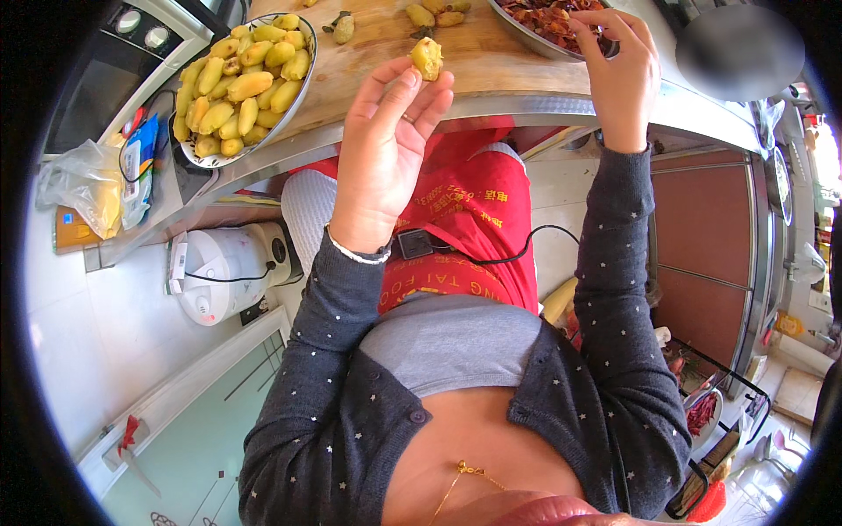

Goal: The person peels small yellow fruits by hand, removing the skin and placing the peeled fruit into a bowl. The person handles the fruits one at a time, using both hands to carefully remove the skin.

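Observation:
Between the thumb and fingers of my left hand point(399, 125) is a peeled yellow tuber point(427, 58), probably a small potato, with a rough, broken face. My right hand point(621, 72) is over the edge of a metal bowl point(559, 51) heaped with reddish-brown peelings point(543, 21). Its thumb and fingertips are close together at the peelings; whether a scrap lies between them is hard to see. To the left, a patterned white bowl point(308, 49) is piled with peeled yellow tubers point(230, 92). Several browner tubers point(435, 14) lie at the board's far side.
A wooden board point(368, 66) covers the metal-edged counter before me. Left of the bowl are a microwave oven point(99, 72) and a plastic bag point(82, 174). Below the counter stands a white appliance point(220, 273). A black cable point(526, 250) crosses my red apron point(473, 197).

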{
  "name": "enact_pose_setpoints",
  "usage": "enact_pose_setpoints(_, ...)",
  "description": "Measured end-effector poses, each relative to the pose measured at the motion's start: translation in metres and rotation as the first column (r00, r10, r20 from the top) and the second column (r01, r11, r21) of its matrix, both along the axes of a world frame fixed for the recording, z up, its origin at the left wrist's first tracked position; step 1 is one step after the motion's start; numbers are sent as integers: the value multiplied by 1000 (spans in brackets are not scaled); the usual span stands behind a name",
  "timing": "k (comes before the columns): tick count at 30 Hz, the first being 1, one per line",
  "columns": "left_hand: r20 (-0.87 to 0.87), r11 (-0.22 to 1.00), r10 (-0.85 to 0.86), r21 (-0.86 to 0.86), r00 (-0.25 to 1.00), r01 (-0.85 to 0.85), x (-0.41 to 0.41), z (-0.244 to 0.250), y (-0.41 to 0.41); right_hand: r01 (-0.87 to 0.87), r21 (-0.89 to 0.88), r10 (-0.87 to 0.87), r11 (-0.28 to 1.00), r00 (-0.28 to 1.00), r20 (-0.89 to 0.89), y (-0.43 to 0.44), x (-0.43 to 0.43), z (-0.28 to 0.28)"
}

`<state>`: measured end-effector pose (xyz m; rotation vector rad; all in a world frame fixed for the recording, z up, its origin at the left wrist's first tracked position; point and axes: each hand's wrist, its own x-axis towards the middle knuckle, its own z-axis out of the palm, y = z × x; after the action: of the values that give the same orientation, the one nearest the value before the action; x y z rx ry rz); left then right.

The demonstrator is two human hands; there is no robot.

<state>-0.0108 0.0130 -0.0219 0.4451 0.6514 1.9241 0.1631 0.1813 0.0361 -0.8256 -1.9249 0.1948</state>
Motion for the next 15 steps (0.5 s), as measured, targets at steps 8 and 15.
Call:
enact_pose_setpoints(8, 37, 996, -92, 20, 995, 91, -3, 2, -3, -44, 274, 38, 961, 999, 28, 23, 2, -9)
enact_pose_setpoints(15, 50, 994, -105, 29, 993, 104, -4, 3, -4, 56, 126, -64, 990, 996, 63, 3, -1, 1)
